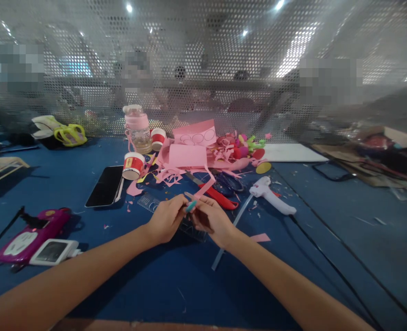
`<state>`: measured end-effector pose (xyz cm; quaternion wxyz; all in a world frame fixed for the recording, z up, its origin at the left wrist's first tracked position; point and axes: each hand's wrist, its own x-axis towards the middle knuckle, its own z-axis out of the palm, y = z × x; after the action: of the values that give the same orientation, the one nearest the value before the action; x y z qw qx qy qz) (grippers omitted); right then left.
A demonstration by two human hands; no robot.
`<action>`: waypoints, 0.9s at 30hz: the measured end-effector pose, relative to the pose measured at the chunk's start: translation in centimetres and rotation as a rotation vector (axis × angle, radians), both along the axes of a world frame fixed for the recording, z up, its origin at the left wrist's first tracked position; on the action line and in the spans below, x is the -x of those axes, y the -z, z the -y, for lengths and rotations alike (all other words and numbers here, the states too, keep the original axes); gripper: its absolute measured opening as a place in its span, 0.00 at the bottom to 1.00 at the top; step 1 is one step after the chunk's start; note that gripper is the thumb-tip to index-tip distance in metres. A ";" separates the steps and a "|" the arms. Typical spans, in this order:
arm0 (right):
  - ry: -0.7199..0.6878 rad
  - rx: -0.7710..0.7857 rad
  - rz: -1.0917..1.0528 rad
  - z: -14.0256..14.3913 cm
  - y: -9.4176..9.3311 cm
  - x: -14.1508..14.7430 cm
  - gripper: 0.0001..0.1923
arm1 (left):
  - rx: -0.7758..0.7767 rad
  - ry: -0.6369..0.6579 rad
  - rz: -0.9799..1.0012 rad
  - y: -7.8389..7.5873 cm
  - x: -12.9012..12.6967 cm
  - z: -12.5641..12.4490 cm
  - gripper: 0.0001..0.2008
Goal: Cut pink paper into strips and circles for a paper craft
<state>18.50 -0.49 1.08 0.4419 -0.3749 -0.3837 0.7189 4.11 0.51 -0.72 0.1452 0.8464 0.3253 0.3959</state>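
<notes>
My left hand (pixel 168 219) and my right hand (pixel 215 221) meet over the middle of the table, fingers closed in a pinch. A small teal piece (pixel 190 206) sits between their fingertips; its kind is not clear. From the fingers of my right hand a narrow pink paper strip (pixel 207 185) rises and bends. Under the hands lies a clear stencil ruler (pixel 148 201), partly covered. Just beyond are a red-handled cutter (pixel 220 198) and dark blue scissors (pixel 229 182).
Pink paper sheets (pixel 188 155) and scraps pile up ahead, beside paper cups (pixel 133 166) and a bottle (pixel 137 128). A white glue gun (pixel 272 196) with a glue stick and cable lies right. Left are a phone (pixel 106 186) and a purple case (pixel 34 235).
</notes>
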 end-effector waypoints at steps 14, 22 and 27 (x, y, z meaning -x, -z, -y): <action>-0.467 0.095 -0.010 -0.4 -0.4 -1.2 0.19 | -0.501 0.016 -0.060 -0.1 1.6 -1.1 0.13; -0.200 -0.093 0.055 -0.3 -0.1 -0.5 0.20 | -0.335 -0.022 0.008 0.1 1.4 -1.0 0.14; 0.042 -0.217 0.133 0.1 0.3 0.3 0.20 | -0.010 -0.099 0.064 -0.1 0.0 0.2 0.14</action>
<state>18.22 -0.58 0.81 0.4686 -0.3798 -0.4795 0.6374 4.15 0.27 -0.57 0.1316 0.8168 0.3598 0.4313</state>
